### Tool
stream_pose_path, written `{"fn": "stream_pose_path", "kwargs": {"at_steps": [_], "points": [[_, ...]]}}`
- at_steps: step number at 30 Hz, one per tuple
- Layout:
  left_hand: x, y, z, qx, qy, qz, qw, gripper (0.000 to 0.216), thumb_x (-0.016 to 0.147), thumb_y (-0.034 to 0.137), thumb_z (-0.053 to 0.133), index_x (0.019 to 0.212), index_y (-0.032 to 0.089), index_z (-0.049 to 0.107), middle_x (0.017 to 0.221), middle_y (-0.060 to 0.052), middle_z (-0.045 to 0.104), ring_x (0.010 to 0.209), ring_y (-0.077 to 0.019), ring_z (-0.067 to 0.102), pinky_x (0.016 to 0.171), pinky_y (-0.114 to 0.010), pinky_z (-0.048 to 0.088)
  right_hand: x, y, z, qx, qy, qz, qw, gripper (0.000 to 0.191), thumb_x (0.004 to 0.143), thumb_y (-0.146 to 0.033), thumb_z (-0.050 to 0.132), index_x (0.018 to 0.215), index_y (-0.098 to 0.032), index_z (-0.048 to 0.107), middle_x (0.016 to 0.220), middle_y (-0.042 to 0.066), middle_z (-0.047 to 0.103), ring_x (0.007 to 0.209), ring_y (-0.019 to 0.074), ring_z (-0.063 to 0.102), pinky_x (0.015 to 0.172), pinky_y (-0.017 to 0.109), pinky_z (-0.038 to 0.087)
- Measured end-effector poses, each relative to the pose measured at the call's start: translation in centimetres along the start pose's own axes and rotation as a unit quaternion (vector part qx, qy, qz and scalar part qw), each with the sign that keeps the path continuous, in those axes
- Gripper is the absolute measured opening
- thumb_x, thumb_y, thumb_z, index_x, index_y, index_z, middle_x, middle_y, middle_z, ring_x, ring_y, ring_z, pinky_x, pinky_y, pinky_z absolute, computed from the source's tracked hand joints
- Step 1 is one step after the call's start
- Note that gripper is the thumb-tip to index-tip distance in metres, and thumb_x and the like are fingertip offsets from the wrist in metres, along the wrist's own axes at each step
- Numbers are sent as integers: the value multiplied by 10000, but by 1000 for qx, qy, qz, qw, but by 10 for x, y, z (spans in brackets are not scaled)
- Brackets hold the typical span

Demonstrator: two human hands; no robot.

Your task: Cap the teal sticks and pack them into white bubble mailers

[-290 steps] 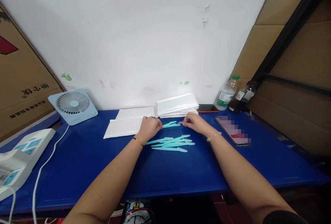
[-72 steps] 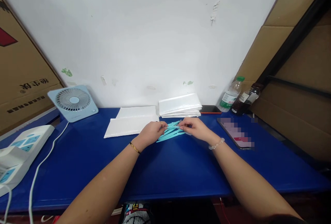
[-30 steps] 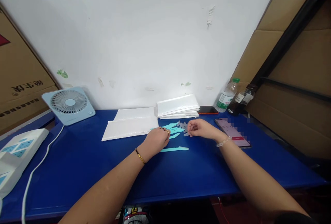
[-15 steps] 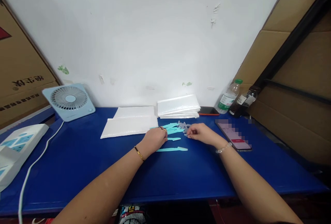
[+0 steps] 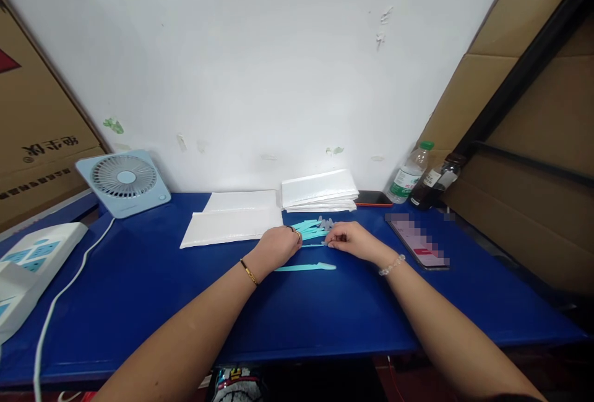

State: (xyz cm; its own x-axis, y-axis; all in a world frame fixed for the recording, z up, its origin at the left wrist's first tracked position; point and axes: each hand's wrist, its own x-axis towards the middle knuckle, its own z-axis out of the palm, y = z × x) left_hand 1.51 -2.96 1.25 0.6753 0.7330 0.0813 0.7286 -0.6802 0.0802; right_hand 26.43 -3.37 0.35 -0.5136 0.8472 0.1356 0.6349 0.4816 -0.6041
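Observation:
My left hand point(image 5: 278, 247) is closed around the handle end of a turquoise eyebrow razor point(image 5: 312, 245), which points right. At the razor's far tip, my right hand point(image 5: 353, 241) pinches a small translucent cap point(image 5: 325, 243); how far the cap sits over the blade is hidden by the fingers. Behind the hands lies a pile of turquoise eyebrow razors point(image 5: 307, 227). Beside that pile are several loose translucent caps point(image 5: 326, 222). Closer to me, a single razor point(image 5: 304, 268) rests on the blue table with a pale cover over its right end.
White padded envelopes point(image 5: 232, 226) lie at the left, and a stack of them point(image 5: 320, 192) is against the wall. A fan point(image 5: 126, 182) and power strip point(image 5: 41, 256) stand left. Phones point(image 5: 420, 244) and two bottles point(image 5: 408, 176) are on the right of the table point(image 5: 325, 315).
My right hand has moved left with the cap, bringing it to the tip of the razor in my left hand. My left hand has barely moved.

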Motion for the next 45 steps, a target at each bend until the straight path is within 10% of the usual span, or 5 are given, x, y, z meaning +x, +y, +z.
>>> {"fn": "stream_pose_path", "kwargs": {"at_steps": [16, 23, 45], "points": [[-1, 11, -1, -69, -6, 54, 996, 254, 905, 266, 440, 809, 178, 658, 757, -41, 655, 728, -156, 596, 642, -240, 413, -1, -13, 4, 27, -49, -34, 998, 164, 812, -330, 626, 836, -204, 727, 784, 32, 666, 666, 139, 596, 609, 252, 458], [4, -9, 6, -63, 62, -55, 995, 230, 856, 336, 528, 987, 195, 655, 965, -59, 640, 835, -185, 597, 688, -264, 434, -4, 17, -15, -58, 109, 42, 991, 139, 806, -253, 575, 823, -179, 691, 794, 43, 650, 668, 143, 582, 630, 257, 449], [5, -8, 5, -63, 43, -78, 994, 128, 786, 228, 551, 743, 188, 665, 811, -33, 664, 732, -169, 599, 658, -267, 419, -5, 15, -15, -100, 16, 16, 995, 171, 851, -266, 538, 789, -176, 669, 803, 50, 638, 672, 143, 562, 623, 244, 412]]}}
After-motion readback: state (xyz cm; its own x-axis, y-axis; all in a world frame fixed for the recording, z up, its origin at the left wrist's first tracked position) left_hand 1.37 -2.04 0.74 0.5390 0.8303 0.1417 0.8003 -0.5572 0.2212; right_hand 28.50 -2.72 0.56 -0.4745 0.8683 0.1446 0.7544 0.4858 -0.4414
